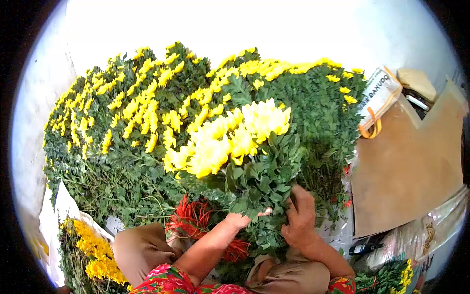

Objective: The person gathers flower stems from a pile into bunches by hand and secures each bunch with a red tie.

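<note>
Mid-frame I see a bunch of yellow flowers [223, 144] already gathered, no tie visible round it. The left hand [243, 220] closes about its leafy base, fingers mostly hidden; the right hand [300, 216] curls there too. Red strands [190, 219], lower centre, look unused.

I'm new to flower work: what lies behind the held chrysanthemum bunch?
Behind the chrysanthemum bunch is a leafy heap of yellow chrysanthemums; whatever lies directly behind the bunch is covered and can't be seen.
</note>
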### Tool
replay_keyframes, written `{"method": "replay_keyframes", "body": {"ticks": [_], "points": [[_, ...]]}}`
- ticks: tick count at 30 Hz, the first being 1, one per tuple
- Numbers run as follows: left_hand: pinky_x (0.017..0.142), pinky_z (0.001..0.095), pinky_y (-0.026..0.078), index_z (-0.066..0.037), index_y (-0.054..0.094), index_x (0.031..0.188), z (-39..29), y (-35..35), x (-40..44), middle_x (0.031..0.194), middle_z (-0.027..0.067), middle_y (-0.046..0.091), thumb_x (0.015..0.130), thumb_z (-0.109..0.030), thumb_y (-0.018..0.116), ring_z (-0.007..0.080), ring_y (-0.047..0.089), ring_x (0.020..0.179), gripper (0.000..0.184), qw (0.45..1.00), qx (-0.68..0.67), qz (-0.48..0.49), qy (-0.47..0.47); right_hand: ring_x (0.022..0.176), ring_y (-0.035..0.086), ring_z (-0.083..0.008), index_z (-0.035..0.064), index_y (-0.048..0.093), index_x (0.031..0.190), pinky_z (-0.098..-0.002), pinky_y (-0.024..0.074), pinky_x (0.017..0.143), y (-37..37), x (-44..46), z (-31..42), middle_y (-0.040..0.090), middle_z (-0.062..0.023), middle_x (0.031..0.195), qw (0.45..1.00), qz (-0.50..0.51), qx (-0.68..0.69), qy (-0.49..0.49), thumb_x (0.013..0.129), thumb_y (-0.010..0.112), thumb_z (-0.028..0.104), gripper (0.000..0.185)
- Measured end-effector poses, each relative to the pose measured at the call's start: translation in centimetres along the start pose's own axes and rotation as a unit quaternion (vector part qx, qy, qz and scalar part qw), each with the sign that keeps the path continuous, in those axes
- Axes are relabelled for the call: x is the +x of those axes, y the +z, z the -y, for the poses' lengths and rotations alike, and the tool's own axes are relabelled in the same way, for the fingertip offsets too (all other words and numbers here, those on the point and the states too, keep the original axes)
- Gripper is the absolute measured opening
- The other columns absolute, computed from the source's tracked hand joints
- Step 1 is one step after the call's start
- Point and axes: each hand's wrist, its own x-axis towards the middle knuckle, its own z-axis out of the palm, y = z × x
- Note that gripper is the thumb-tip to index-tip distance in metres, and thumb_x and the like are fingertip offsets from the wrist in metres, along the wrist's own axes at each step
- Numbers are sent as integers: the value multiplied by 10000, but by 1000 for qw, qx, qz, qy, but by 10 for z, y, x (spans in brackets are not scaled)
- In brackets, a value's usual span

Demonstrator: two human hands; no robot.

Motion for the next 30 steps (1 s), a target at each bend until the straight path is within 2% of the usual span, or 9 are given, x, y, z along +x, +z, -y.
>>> {"method": "replay_keyframes", "body": {"ticks": [4, 8, 13, 14, 18, 24, 26, 29, 30], "points": [[1056, 512, 445, -120, 301, 1478, -59, 25, 0, 1494, 86, 353, 915, -193, 659, 275, 462, 1272, 671, 956, -274, 61, -86, 1328, 333, -494, -79, 573, 1096, -601, 294, 1041, -35, 11, 5, 383, -314, 1382, 996, -61, 16, -61, 671, 590, 77, 454], [1024, 441, 453, -70, 466, 1357, -127, 55, 2, 1288, 105, 559, 776, -102, 777, 259, 531, 1188, 660, 993, 76, -33, 79, 1361, 277, -503, -56, 544, 1108, -604, 238, 1074, -70, 46, 20, 316, -299, 1459, 984, -155, -22, -89, 790, 532, 160, 384], [934, 385, 498, -53, 646, 1113, -257, 92, 2, 1010, 106, 673, 755, -245, 768, 224, 634, 959, 425, 944, 63, -62, 317, 1399, 246, -440, -13, 592, 988, -523, 231, 1126, -140, 119, 47, 320, -268, 1484, 926, -317, -103, -176, 838, 568, 155, 226], [916, 374, 506, -50, 682, 1064, -280, 90, 2, 954, 106, 696, 750, -274, 766, 218, 655, 914, 395, 941, 28, -73, 330, 1328, 355, -409, -11, 598, 984, -484, 309, 1077, -152, 126, 61, 425, -265, 1384, 915, -353, -73, -182, 830, 565, 129, 211], [735, 372, 566, 8, 602, 1211, -355, 62, 2, 1019, 99, 697, 786, -350, 663, 256, 687, 841, 559, 918, -66, -140, 365, 1302, 379, -382, 41, 319, 1441, -491, 371, 1078, -171, 192, 72, 330, -196, 1443, 832, -473, -68, -282, 934, 577, 132, 576], [736, 393, 567, 28, 592, 1197, -401, 85, -48, 979, 128, 709, 759, -316, 686, 288, 695, 830, 564, 927, 197, -62, 312, 968, 543, -315, -43, 506, 1186, -393, 514, 796, -153, 151, 133, 521, -215, 1060, 847, -464, 179, -190, 899, 534, 23, 296], [736, 400, 567, 35, 589, 1192, -396, 105, -57, 965, 138, 713, 751, -304, 693, 298, 698, 826, 566, 867, 426, -26, 257, 895, 562, -309, -52, 534, 1085, -405, 504, 763, -120, 104, 140, 551, -212, 974, 863, -415, 256, -128, 875, 563, 50, 235], [700, 415, 568, 49, 582, 1131, -351, 131, -84, 818, 175, 700, 692, -243, 724, 333, 693, 787, 545, 601, 780, -13, 173, 785, 591, -300, -66, 576, 932, -422, 489, 713, -49, 32, 149, 597, -209, 844, 867, -274, 414, 47, 838, 607, 90, 184], [667, 413, 565, 48, 586, 1093, -322, 125, -86, 809, 179, 693, 689, -210, 704, 335, 694, 766, 493, 576, 803, 23, 152, 748, 601, -296, -70, 591, 881, -427, 484, 696, -26, 6, 152, 612, -208, 801, 853, -205, 463, 129, 826, 622, 103, 185]]}}
